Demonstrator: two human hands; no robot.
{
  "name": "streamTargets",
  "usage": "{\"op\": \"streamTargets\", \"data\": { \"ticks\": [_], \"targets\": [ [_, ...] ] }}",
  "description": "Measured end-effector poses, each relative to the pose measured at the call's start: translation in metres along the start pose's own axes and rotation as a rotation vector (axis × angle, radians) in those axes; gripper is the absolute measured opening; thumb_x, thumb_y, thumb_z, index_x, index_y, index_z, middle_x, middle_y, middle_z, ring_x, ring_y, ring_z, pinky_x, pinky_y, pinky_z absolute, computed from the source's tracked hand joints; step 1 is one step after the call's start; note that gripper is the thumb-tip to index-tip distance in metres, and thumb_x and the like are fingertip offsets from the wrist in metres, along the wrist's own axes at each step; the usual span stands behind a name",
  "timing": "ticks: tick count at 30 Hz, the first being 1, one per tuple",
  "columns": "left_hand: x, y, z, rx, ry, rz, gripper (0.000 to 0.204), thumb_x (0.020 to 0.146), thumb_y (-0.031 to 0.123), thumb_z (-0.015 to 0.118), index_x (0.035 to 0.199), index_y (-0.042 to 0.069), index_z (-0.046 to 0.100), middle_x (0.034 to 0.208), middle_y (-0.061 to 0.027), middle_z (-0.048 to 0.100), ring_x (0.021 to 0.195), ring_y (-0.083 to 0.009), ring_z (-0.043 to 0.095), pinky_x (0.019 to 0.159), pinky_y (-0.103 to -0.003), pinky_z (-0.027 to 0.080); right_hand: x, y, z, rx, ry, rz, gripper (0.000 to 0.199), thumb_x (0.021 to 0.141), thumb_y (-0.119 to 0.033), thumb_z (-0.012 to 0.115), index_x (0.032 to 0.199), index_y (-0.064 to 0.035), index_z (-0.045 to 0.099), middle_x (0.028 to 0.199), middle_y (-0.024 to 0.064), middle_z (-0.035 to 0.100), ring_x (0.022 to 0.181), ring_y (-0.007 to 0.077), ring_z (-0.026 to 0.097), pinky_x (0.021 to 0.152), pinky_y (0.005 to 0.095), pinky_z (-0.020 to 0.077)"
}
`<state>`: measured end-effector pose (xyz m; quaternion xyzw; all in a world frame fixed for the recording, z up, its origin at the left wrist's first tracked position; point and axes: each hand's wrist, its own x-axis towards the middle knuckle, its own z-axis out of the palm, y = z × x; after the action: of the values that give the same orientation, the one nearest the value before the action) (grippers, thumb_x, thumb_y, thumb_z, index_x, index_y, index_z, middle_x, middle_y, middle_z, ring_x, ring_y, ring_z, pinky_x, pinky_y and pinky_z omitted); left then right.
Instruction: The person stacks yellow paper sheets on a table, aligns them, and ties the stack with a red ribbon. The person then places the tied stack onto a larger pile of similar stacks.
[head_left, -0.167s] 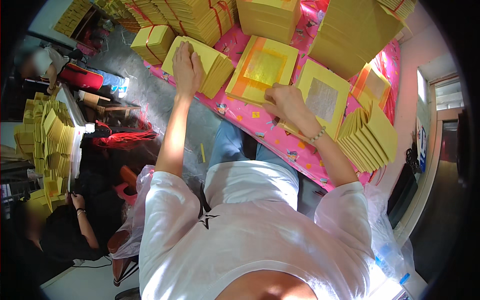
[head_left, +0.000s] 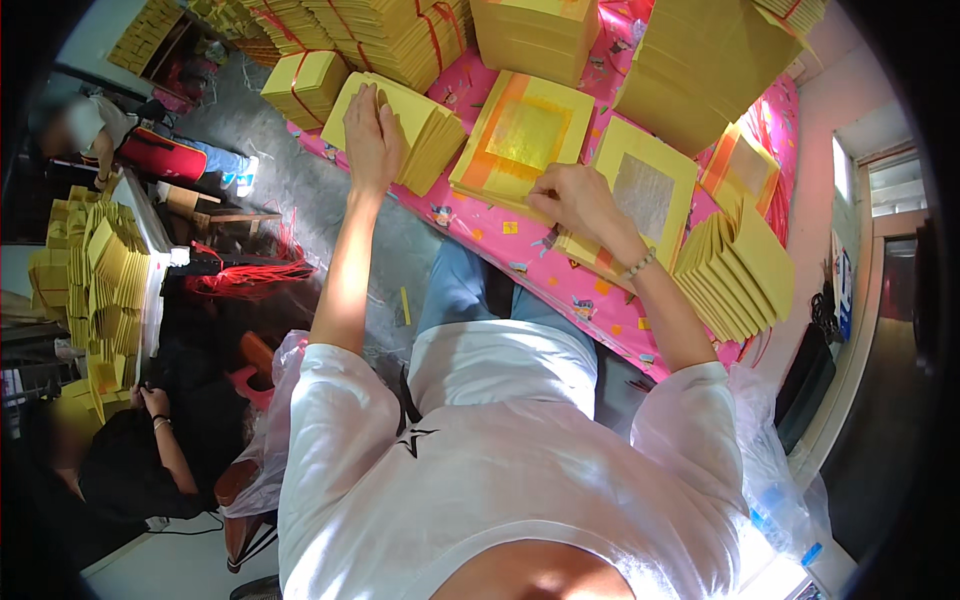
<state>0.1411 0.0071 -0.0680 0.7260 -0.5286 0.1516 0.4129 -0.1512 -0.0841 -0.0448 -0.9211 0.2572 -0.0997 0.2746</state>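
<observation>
White short-sleeved shirt, blue jeans, beaded bracelet [head_left: 638,266] on right wrist.

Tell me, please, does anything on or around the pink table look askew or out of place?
Mostly tidy. The folded yellow sheets near the right hand are fanned out and leaning rather than squared like the bundles. A loose tangle of red string lies spread out beside the table. Nothing looks spilled or damaged.

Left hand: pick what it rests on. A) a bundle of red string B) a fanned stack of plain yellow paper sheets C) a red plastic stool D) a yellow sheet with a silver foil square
B: the left hand lies flat, palm down, on the fanned stack of plain yellow paper sheets at the pink patterned tablecloth's edge.
</observation>
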Motion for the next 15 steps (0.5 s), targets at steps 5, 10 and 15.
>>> {"op": "streamTargets", "data": {
  "ticks": [5, 10, 15],
  "targets": [
    [-0.001, 0.009, -0.007, 0.018, 0.038, 0.02, 0.033, 0.093, 0.014, 0.044, 0.121, -0.003, 0.05, 0.122, -0.0248, 0.052, 0.116, -0.0407, 0.045, 0.1, -0.045, 0.035, 0.002, 0.008, 0.003, 0.064, -0.016, 0.054, 0.018, 0.076, -0.021, 0.068, 0.08, -0.004, 0.07, 0.078, 0.0104, 0.067, 0.069, 0.027, 0.064, 0.064, 0.0361, 0.0495],
    [-0.01, 0.039, -0.02, -0.047, 0.054, 0.067, 0.024, 0.087, 0.003, 0.05, 0.11, 0.002, 0.058, 0.103, -0.0177, 0.057, 0.099, -0.035, 0.051, 0.085, -0.041, 0.042, 0.003, 0.01, 0.001, 0.133, -0.011, 0.086, 0.018, 0.076, -0.023, 0.067, 0.078, -0.0048, 0.071, 0.074, 0.0134, 0.068, 0.069, 0.0295, 0.065, 0.067, 0.0392, 0.0494],
    [-0.032, 0.073, -0.021, -0.179, 0.0, 0.107, 0.024, 0.084, -0.004, 0.051, 0.106, 0.002, 0.059, 0.096, -0.015, 0.058, 0.091, -0.0326, 0.054, 0.079, -0.038, 0.044, 0.004, 0.012, 0.003, 0.123, -0.023, 0.086, 0.019, 0.076, -0.023, 0.068, 0.078, -0.0043, 0.071, 0.075, 0.0124, 0.068, 0.069, 0.0278, 0.064, 0.066, 0.0376, 0.0491]
  ]
}}
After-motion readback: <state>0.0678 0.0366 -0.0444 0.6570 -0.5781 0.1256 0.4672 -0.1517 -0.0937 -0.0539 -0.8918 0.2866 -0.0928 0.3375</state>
